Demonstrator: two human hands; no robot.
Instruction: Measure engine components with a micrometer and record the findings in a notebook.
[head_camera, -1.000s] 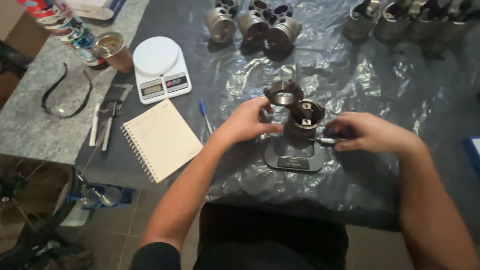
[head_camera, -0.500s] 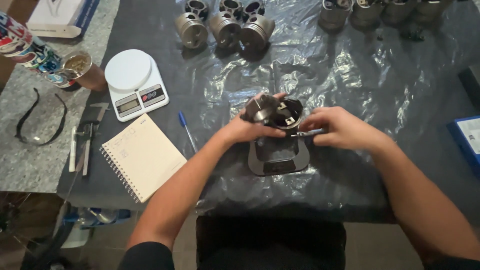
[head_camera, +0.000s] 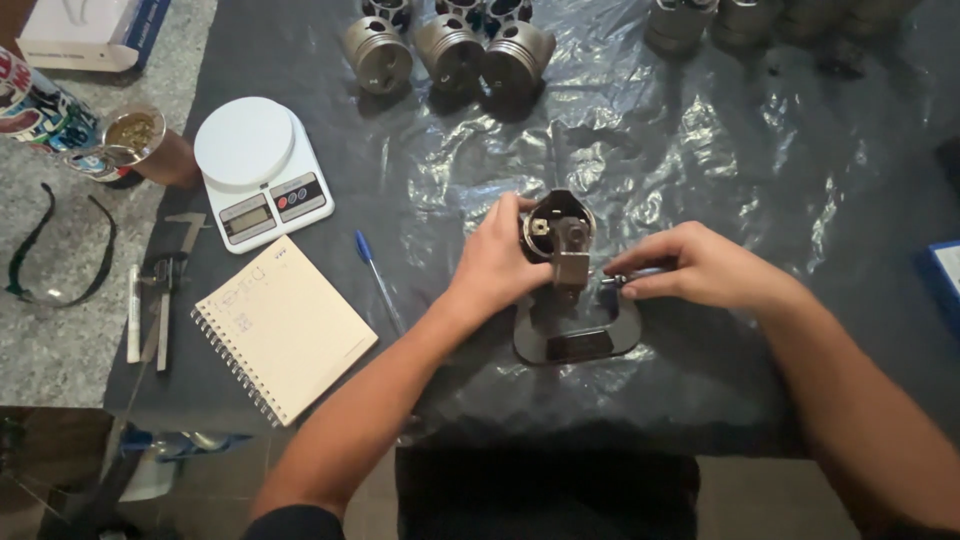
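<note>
My left hand (head_camera: 500, 262) grips a dark metal piston (head_camera: 558, 232), open underside up, held between the jaws of a black C-shaped micrometer (head_camera: 577, 338). My right hand (head_camera: 690, 268) pinches the micrometer's thin barrel on the right side of the piston. Both sit over crinkled black plastic sheeting (head_camera: 700, 160) covering the table.
Three pistons (head_camera: 450, 50) lie at the back, more (head_camera: 740, 20) at the far right. A white kitchen scale (head_camera: 260, 170), blue pen (head_camera: 378, 280), spiral notepad (head_camera: 280, 325), caliper (head_camera: 165, 290), cup (head_camera: 150, 140) and safety glasses (head_camera: 60, 250) lie to the left.
The view shifted and drew nearer. The piston turned in my left hand so its open underside faces up; my right hand stays on the micrometer barrel.
</note>
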